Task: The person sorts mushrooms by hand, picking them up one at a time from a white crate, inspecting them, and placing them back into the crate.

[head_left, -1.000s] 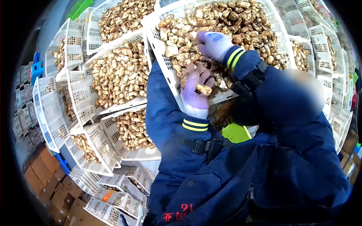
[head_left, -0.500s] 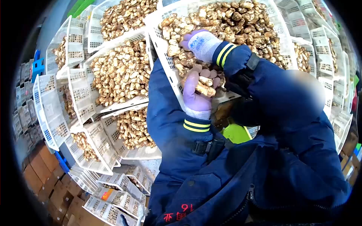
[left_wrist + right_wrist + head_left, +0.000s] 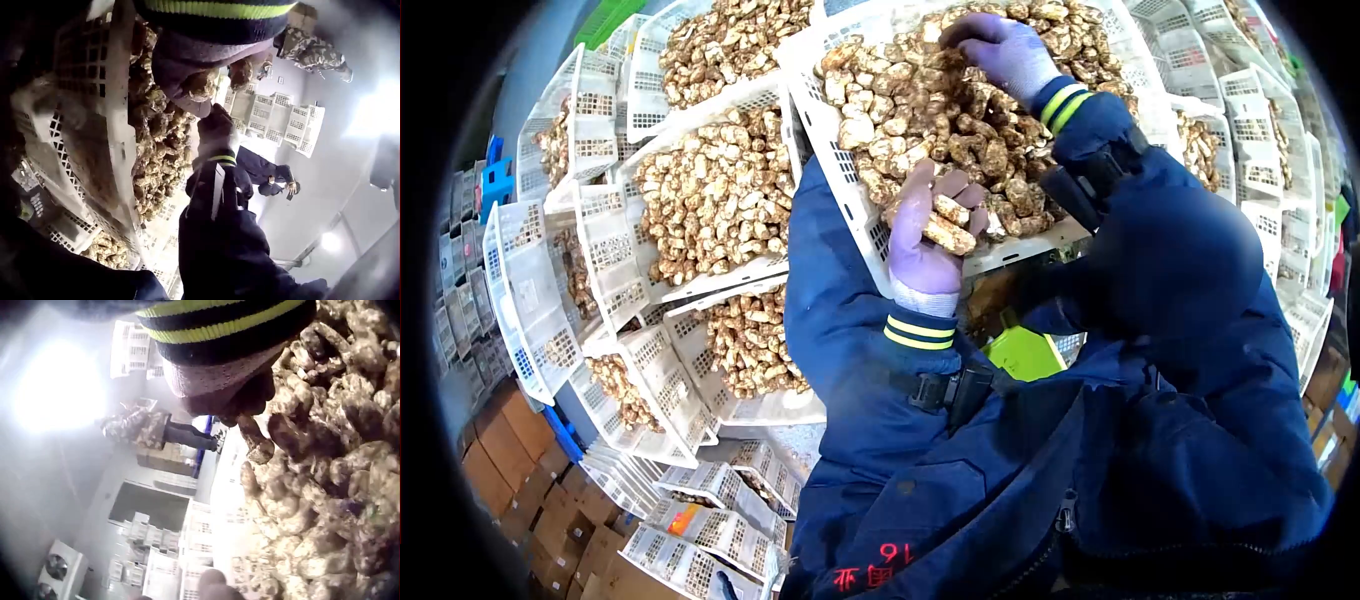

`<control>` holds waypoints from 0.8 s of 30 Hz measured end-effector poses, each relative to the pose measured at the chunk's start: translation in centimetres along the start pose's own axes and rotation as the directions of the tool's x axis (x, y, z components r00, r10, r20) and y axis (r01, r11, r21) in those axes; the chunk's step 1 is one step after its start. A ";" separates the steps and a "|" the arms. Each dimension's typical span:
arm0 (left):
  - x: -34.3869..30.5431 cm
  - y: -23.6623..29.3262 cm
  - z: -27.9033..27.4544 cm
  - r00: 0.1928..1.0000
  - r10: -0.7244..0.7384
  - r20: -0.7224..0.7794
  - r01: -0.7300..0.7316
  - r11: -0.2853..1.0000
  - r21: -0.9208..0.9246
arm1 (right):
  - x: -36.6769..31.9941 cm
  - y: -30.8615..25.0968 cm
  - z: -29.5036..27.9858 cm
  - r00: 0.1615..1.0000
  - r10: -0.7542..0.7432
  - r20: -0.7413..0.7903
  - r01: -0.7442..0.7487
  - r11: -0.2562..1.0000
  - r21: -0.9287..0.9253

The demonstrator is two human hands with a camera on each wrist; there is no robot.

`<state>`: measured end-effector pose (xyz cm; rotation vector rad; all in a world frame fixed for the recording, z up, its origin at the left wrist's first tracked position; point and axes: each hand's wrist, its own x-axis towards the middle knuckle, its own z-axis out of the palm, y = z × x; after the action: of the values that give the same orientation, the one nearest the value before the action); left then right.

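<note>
A white basket (image 3: 855, 195) holds a heap of brown, knobbly tubers (image 3: 985, 130). My gloved left hand (image 3: 927, 245), palm up over the basket's near edge, has its fingers curled round a couple of tubers (image 3: 949, 234); the left wrist view also shows tubers in that hand (image 3: 194, 69). Farther back over the heap is my gloved right hand (image 3: 1010, 55), fingers bent down at the tubers. In the right wrist view a tuber (image 3: 255, 440) sits right at the fingertips of the right hand (image 3: 219, 387); whether it is pinched I cannot tell.
More white baskets of tubers stand at the left (image 3: 720, 200) and right (image 3: 1200, 150). A green thing (image 3: 1025, 353) lies below the basket. Cardboard boxes (image 3: 550, 530) are at the lower left. Other people appear in the left wrist view (image 3: 269, 172) and right wrist view (image 3: 150, 428).
My right hand has moved away from beside the left hand, back and to the right over the heap. The left hand has shifted slightly and still holds tubers.
</note>
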<state>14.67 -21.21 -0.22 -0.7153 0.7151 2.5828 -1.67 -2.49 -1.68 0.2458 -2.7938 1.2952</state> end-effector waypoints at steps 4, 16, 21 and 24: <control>0.2 -0.5 0.0 0.996 0.035 0.078 -0.034 0.999 -0.016 | -4.1 -2.7 -3.6 0.975 0.132 0.178 -0.192 0.901 0.389; -0.8 -0.3 1.0 0.762 -0.197 0.617 0.372 0.913 -0.168 | -3.1 -4.4 2.0 0.756 0.136 0.640 0.346 0.747 -0.568; -0.9 0.1 0.9 0.720 -0.212 0.661 0.390 0.911 -0.132 | -2.1 -4.0 2.8 0.781 0.257 0.570 0.223 0.737 -0.638; -1.1 0.7 1.4 0.878 -0.224 0.422 0.275 0.959 -0.062 | -3.5 -1.2 -0.7 0.927 0.150 0.345 -0.036 0.949 -0.314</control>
<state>14.71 -21.25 1.69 -0.2525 0.3108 2.4298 1.93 -2.27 -0.75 0.3740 -3.3058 0.8867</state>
